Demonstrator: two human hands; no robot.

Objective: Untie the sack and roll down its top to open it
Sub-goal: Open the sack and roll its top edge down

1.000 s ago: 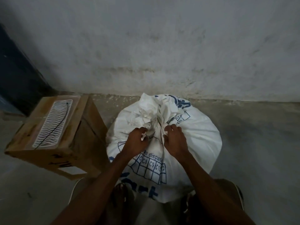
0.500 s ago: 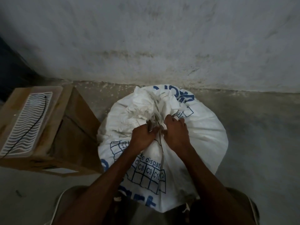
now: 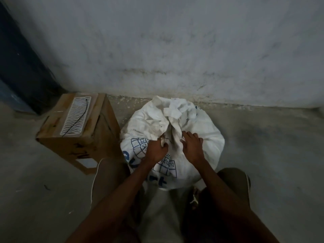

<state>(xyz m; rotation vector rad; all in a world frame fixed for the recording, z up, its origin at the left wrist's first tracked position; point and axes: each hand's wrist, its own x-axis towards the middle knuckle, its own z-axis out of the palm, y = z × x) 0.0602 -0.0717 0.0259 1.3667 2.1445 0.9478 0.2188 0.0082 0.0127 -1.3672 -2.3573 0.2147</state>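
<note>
Here the bulging white woven-plastic sack with blue printed lettering stands upright on the grey concrete floor, just in front of the stained plaster wall and between the person's knees. Its neck is still gathered into a crumpled bunch at the top, so the untying looks unfinished and no rolling down has begun. The left hand is closed, pinching a small bit of pale tie or fabric at the near side of the bunch; the right hand has its fingers curled into the folds opposite, gripping cloth there, though whether it holds the tie itself cannot be told in this dim light. A brown cardboard box with a white wavy-patterned label on its lid sits just beside the sack on the left. The main risk, as I judge it, is pulling the wrong strand and tightening the knot instead of freeing it, since the tie is pale against pale fabric and hard to pick out. A hard sideways tug could also tip the full, rounded sack toward the box, or tear the woven material at the neck.
</note>
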